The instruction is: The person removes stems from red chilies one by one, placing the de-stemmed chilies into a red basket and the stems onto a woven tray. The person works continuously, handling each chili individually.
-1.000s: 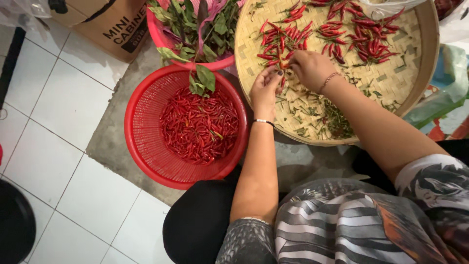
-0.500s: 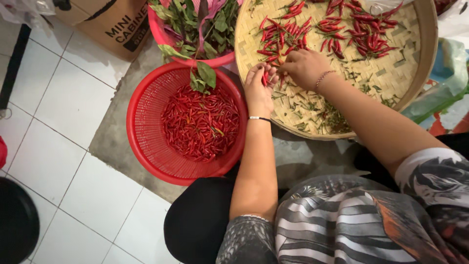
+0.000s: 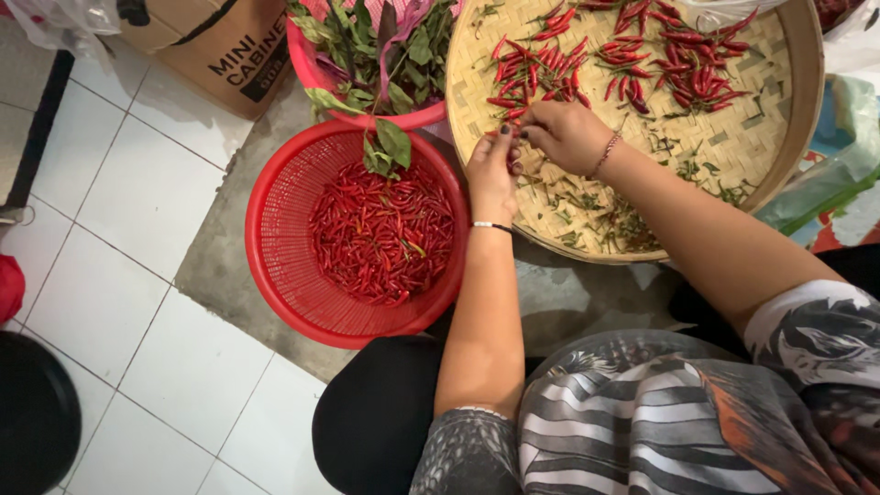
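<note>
Both hands meet fingertip to fingertip over the woven tray [image 3: 779, 137]: the left hand [image 3: 492, 170] and right hand [image 3: 566, 136] pinch something too small to identify. Loose chillies [image 3: 642, 64] lie at twelve o'clock; the red basket [image 3: 275, 238] of chillies sits at nine, the tray's top edge cut off.

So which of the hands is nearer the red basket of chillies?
Left. The left hand hovers at the red basket's right rim, where it meets the woven tray. The right hand is farther right, over the tray.
</note>
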